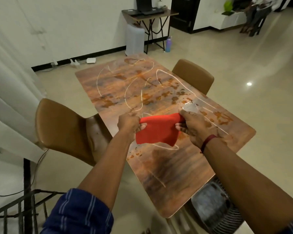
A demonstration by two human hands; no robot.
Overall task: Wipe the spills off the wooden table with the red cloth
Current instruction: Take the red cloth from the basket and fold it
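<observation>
A red cloth [156,130] hangs stretched between both hands, just above the middle of the wooden table [167,174]. My left hand [129,123] grips its left top corner. My right hand [192,125] pinches its right top corner. A clear wet spill [190,105] glistens on the table just beyond my right hand, near the right edge. The tabletop carries orange blotches and thin white curved lines; I cannot tell which of these are spills and which are pattern.
A tan chair [63,130] stands at the table's left side and another tan chair [194,76] at its far right. A small desk [149,16], a white appliance [134,39] and a purple bottle [168,44] are by the far wall. A dark railing [26,191] is at lower left.
</observation>
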